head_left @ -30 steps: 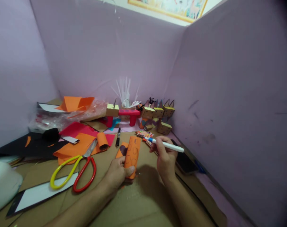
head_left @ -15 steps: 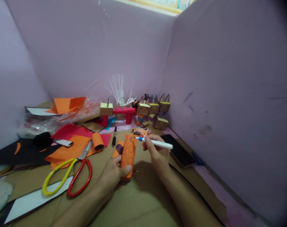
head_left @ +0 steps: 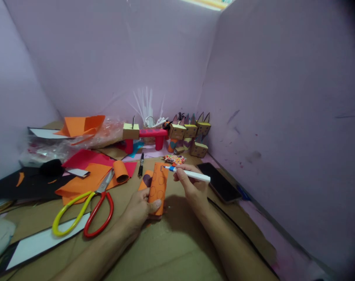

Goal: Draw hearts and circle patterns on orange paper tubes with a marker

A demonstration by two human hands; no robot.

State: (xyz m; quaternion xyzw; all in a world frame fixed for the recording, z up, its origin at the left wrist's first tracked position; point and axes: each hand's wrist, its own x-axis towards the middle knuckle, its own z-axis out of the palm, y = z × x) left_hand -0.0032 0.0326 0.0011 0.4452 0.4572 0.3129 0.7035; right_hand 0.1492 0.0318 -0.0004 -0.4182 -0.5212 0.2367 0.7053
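My left hand [head_left: 141, 207] is closed around an orange paper-covered piece [head_left: 158, 187], its thumb lying across the lower front. Several dark circles are drawn on the orange surface, and a piece with a dark heart [head_left: 147, 180] shows behind it on the left. Between the fingers of my right hand [head_left: 192, 187] is a white marker [head_left: 196, 175] with a blue collar. The marker's tip is at the upper end of the orange piece; whether it touches is too small to tell. A black pen [head_left: 141, 164] lies just beyond.
Scissors [head_left: 103, 185] with yellow and red handles lie left, by an orange paper roll [head_left: 120, 171] and orange sheets [head_left: 78, 181]. A black phone [head_left: 220, 181] and a dark cable [head_left: 233, 222] are at right. Cardboard animal heads [head_left: 177, 132] and a pink tube figure [head_left: 152, 133] stand behind.
The view has shifted slightly. Both hands keep their holds, and the marker tip stays near the top of the orange piece.
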